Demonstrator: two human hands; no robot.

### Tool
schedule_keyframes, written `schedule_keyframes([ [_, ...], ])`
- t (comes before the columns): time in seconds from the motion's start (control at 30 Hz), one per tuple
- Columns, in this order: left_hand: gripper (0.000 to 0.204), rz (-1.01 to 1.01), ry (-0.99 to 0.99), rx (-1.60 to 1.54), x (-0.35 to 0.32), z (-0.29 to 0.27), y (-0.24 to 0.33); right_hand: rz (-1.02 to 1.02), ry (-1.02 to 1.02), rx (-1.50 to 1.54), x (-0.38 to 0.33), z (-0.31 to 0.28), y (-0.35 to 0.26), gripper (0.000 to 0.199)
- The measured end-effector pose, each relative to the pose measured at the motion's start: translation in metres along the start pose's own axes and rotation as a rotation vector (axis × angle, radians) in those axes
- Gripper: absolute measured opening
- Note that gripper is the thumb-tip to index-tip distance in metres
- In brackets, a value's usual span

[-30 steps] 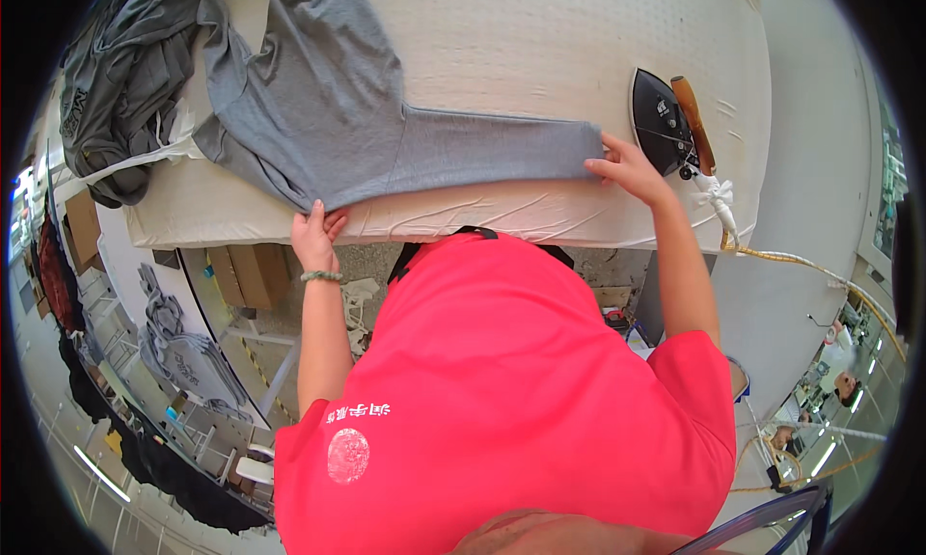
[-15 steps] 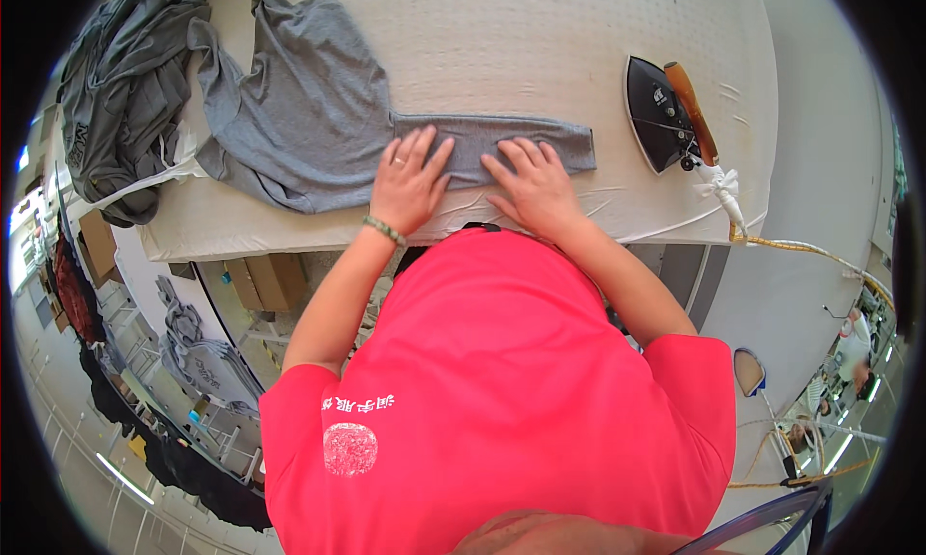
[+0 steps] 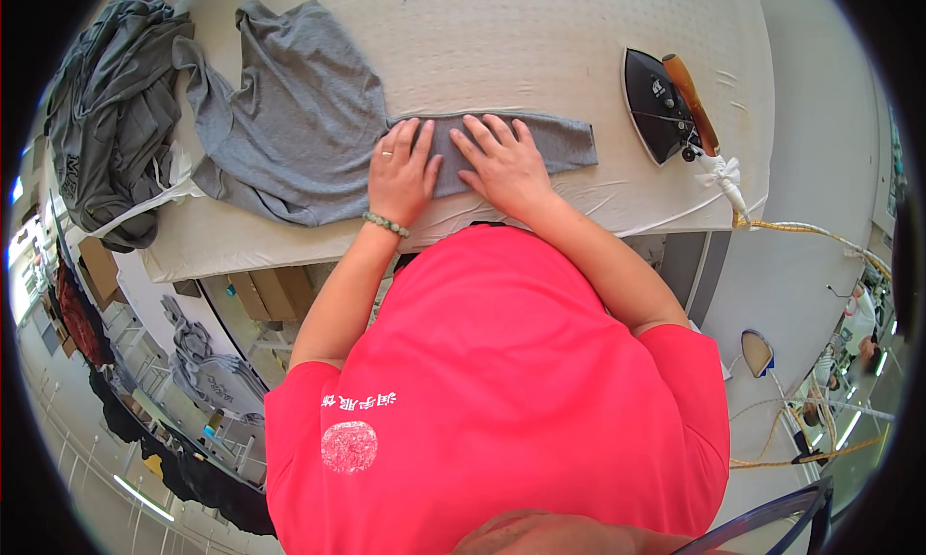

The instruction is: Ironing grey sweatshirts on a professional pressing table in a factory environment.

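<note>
Hands lie side by side on a grey garment [image 3: 289,131] spread across a padded white ironing table [image 3: 502,34]. The left hand [image 3: 403,174] is flat, palm down, fingers spread and pointing away from the body, pressing on the long sleeve where it joins the body of the garment; it grips nothing, and a ring and a beaded green bracelet [image 3: 386,225] show on it. The right hand [image 3: 503,162] is just beside it, also open and flat with fingers fanned, resting on the same sleeve, whose cuff end stretches out to the right past the fingertips. The garment's body lies bunched toward the left half of the table, near the front edge. An iron [image 3: 664,105] with a brown handle rests on the table well to the right of the sleeve, with a cloth-wrapped cord [image 3: 725,177] running off the table's right edge. A heap of darker grey clothes [image 3: 106,140] sits at the table's far left end. The person wears a bright red shirt [image 3: 502,410].
</note>
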State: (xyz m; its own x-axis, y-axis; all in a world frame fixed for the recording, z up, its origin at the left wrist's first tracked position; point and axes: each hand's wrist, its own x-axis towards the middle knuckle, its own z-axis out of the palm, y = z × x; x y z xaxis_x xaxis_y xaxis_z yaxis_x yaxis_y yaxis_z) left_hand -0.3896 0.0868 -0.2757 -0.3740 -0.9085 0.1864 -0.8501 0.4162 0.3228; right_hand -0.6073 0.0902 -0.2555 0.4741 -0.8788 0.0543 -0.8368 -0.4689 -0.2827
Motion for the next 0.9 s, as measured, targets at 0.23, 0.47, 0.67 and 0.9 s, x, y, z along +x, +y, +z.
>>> schedule_keyframes([
  [0.23,0.052,0.047,-0.029,0.105,0.005,0.013,0.019,0.09,0.062,0.017,-0.018,-0.004,0.022,0.059],
  [0.47,0.054,0.24,-0.025,-0.037,0.042,0.047,0.084,0.28,0.207,0.033,-0.083,-0.042,0.093,0.046],
  [0.67,0.053,0.387,-0.052,-0.16,0.073,0.071,0.125,0.654,0.243,0.455,-0.086,-0.035,0.109,0.034],
  [0.9,0.054,0.368,-0.048,-0.231,0.076,0.071,0.137,0.655,0.143,0.501,-0.087,-0.024,0.136,0.028],
])
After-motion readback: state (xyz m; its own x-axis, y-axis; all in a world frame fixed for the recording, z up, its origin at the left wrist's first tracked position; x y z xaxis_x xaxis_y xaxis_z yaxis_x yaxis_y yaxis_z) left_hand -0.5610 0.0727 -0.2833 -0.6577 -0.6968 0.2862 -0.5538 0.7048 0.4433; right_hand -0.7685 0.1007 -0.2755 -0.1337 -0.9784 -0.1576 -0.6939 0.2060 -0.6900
